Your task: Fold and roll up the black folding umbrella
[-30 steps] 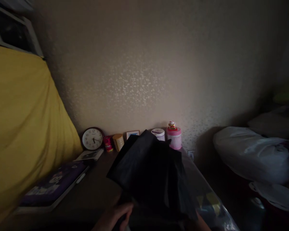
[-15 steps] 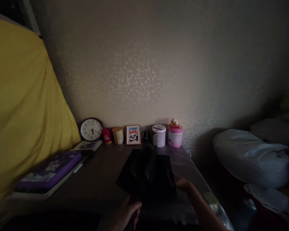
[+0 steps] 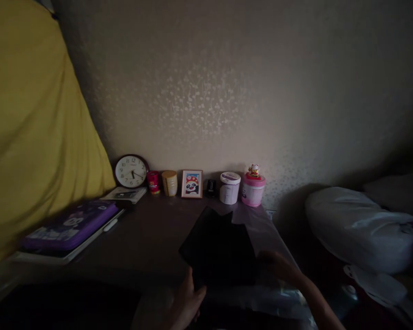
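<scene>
A black umbrella (image 3: 223,250), half furled with loose pointed folds, is held up over the near part of the table; its details are lost in the dark. Closed around its lower end is my left hand (image 3: 189,298), thumb on top. My right hand (image 3: 277,266) is at the right edge of the black fabric, its fingers dark and blurred, so whether they grip the cloth does not show.
Along the wall stand a clock (image 3: 131,171), a red can (image 3: 153,182), a yellow jar (image 3: 170,184), a panda picture frame (image 3: 192,184), a white tub (image 3: 230,189) and a pink tub (image 3: 253,190) with a figurine. A purple case (image 3: 70,227) lies left; white bags (image 3: 359,229) sit right.
The umbrella's folds have shifted, its pleats less spread at the top. My right hand has moved slightly right and outward; the left keeps its hold. The view has tilted a little.
</scene>
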The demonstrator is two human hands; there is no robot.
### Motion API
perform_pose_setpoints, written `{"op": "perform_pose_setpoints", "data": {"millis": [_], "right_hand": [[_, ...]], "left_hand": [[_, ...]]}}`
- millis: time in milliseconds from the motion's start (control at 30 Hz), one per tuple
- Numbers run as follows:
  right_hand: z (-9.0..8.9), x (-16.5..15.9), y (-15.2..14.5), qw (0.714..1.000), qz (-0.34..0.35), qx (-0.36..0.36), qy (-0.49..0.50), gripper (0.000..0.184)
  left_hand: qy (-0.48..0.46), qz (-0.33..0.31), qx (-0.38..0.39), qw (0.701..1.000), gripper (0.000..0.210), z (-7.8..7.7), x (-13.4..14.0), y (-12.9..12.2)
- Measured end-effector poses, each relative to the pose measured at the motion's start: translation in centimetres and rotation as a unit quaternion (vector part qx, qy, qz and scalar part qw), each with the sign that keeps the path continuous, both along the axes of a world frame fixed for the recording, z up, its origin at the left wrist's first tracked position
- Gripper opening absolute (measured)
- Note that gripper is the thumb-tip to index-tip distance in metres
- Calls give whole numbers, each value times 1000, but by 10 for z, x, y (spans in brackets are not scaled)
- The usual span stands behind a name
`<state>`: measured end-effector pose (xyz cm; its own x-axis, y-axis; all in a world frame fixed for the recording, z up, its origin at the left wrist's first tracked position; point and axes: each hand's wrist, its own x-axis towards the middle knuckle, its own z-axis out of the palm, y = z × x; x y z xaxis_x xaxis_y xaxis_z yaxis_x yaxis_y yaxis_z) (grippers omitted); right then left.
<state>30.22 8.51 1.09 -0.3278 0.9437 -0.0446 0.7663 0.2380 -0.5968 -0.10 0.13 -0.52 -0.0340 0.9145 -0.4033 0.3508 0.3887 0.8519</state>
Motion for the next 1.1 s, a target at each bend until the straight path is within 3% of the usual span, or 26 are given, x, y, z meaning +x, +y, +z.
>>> {"op": "perform_pose_setpoints", "data": {"millis": [100, 167, 367, 467, 633, 700, 767, 900, 1100], "right_hand": [[-9, 18, -10, 999, -35, 28, -10, 21], [-17, 28, -17, 998, -54, 41, 6, 21], [-30, 37, -27, 995, -79, 62, 13, 27], [-14, 29, -26, 990, -102, 100, -1, 22], [52, -22, -25, 951, -130, 279, 15, 25], [76, -53, -26, 948, -94, 304, 14, 25], [91, -83, -26, 956, -15, 294, 6, 26], [94, -126, -18, 960, 97, 241, -102, 35], [83, -142, -1, 944, 106, 231, -210, 46]], "left_hand": [[2, 4, -4, 1000, 77, -16, 6, 3], [-3, -2, 0, 1000, 79, -17, 5, 3], [-61, -54, 26, 996, 74, 9, -2, -5], [-65, -31, 11, 997, 72, 18, 0, -9], [-89, -94, 40, 991, 62, 16, 6, -13], [-87, -112, 90, 986, 62, 11, 8, -13], [-89, -115, 136, 980, 66, 6, 9, -11], [-140, -134, 170, 966, 70, -2, 10, -9], [-139, -130, 192, 963, 70, -2, 14, -11]]}}
